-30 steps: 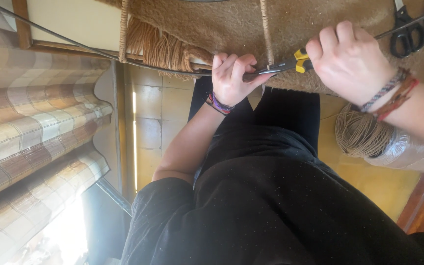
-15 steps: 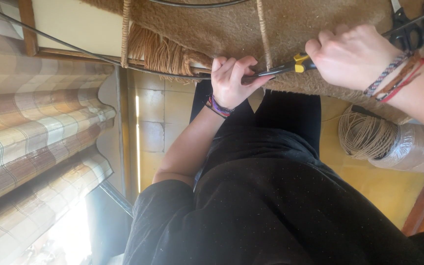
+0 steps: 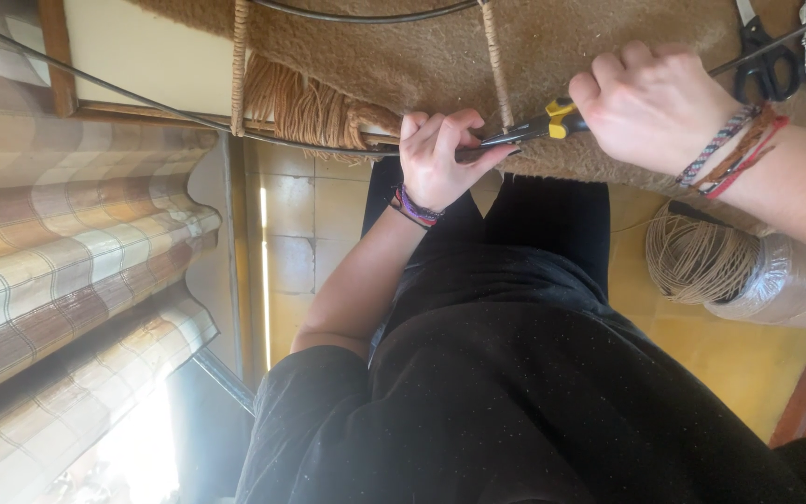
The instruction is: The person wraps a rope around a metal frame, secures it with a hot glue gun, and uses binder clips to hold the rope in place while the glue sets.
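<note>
Head view, looking down over the lap. Left hand [image 3: 440,154]: forearm rises from the lap, wrist bent, fingers curled shut around a thin dark wire [image 3: 170,110] at the table edge; thumb lies along the tip of the pliers [image 3: 529,129]. Woven bracelets on this wrist. Right hand [image 3: 650,103]: comes in from the right, knuckles up, fist closed tight over the yellow-and-black handles of the pliers; several braided bands at the wrist. Plier nose points toward the left hand and meets the wire just beside its fingertips, at the lower edge of the cloth.

Surface: a table covered by a brown cloth [image 3: 590,37], coarse and fuzzy, with a fringe [image 3: 296,103] hanging off its edge. Two upright struts wrapped in tan cord [image 3: 240,65] cross the wire. Black-handled scissors [image 3: 765,61] lie on the cloth beyond the right hand. Below the right forearm, a spool of pale twine [image 3: 697,257] sits on a roll in clear shiny wrap, seemingly on the floor.

Room: yellow-ochre floor tiles [image 3: 296,210], glossy, catching a strip of light. Checked sofa cushions [image 3: 67,243] in tan, cream and rust to the left. Black clothing [image 3: 534,392], matte with faint specks, fills the lower frame
</note>
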